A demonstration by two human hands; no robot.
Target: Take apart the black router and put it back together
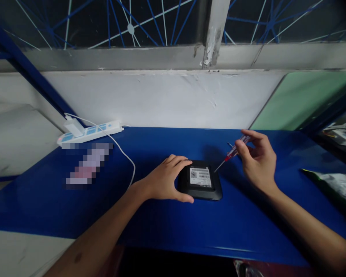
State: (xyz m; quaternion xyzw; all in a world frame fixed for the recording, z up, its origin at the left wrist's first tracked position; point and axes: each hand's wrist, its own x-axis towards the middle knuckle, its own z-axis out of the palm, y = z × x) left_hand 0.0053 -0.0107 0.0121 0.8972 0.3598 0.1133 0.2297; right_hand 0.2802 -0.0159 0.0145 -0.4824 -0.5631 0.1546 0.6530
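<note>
A flat black device (216,190) with a white printed label (202,177) on its upper face lies on the blue table. My left hand (167,179) grips its left side, the thumb at the near edge and the fingers at the far edge. Pinched in my right hand (258,161) is a screwdriver (233,151) with a clear and red handle. It slants down to the left, its tip by the right side of the label; whether it touches the device I cannot tell. A small thin item (229,144) lies behind the screwdriver, too small to name.
At the back left, a white power strip (92,132) has a charger (74,127) plugged in, its white cable (122,152) running across the table (161,227). A blurred-out item (89,165) lies before it. A shiny packet (334,188) sits at the right; a green board (300,102) leans behind.
</note>
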